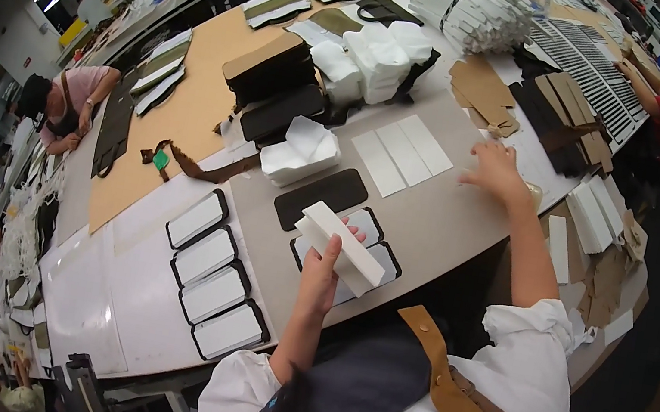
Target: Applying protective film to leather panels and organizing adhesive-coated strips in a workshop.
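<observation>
My left hand (pixel 319 278) grips a small stack of white rectangular strips (pixel 338 245), thumb on top and fingers beneath. Below it lie black-edged panels (pixel 391 260) with pale strips on them, partly hidden by the stack. My right hand (pixel 500 172) is reached out over the table's right side, fingers spread and curved, with nothing visible in them. Left of that hand, white strips (pixel 402 155) lie side by side on the grey board. A bare black rounded panel (pixel 321 198) rests just beyond my left hand.
Several black-edged panels with white strips (pixel 214 296) line up at left. Folded white padding (pixel 299 153), black panel stacks (pixel 272 70) and a bound white bundle (pixel 472 7) stand farther back. Brown pieces and white stacks (pixel 595 214) are at right. Other people work around the table.
</observation>
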A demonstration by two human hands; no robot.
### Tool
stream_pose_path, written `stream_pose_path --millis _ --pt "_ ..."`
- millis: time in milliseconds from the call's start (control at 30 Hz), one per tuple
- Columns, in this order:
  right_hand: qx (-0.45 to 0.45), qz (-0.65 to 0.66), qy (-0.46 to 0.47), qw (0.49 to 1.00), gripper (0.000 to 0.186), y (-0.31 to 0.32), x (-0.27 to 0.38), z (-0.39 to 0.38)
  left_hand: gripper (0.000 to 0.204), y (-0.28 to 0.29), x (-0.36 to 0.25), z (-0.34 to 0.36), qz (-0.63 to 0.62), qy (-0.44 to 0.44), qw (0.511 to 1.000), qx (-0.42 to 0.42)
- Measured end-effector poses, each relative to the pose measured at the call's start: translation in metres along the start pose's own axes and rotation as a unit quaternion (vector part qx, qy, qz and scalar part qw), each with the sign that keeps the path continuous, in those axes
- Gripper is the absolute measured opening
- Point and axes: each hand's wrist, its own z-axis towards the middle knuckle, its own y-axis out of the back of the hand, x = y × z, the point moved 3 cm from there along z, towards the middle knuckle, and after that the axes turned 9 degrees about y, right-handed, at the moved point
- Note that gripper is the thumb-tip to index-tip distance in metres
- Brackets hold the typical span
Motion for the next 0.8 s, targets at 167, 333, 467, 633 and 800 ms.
stream_pose_path --millis 167,333,467,633,800 --pt "0.101 0.029 -0.100 0.989 0.061 0.011 -0.044 -0.060 0.068 -0.003 0.003 0.005 -0.008 0.006 1.000 -0.001" --pt "0.025 -0.021 -0.167 0.985 0.059 0.004 -0.070 -0.071 0.068 -0.011 0.015 0.011 -0.070 0.068 0.994 0.044" --pt "-0.292 -0.107 -0.041 0.950 0.053 0.001 -0.022 -0.069 0.075 -0.018 0.017 0.014 -0.051 0.082 0.994 0.047" --pt "0.056 0.555 0.197 0.806 0.052 0.003 0.143 -0.080 0.059 -0.032 0.013 0.011 0.047 0.016 0.999 0.021" --pt "0.054 0.589 0.206 0.780 0.056 -0.014 0.170 -0.081 0.057 -0.020 0.019 0.013 0.095 -0.024 0.995 -0.001"
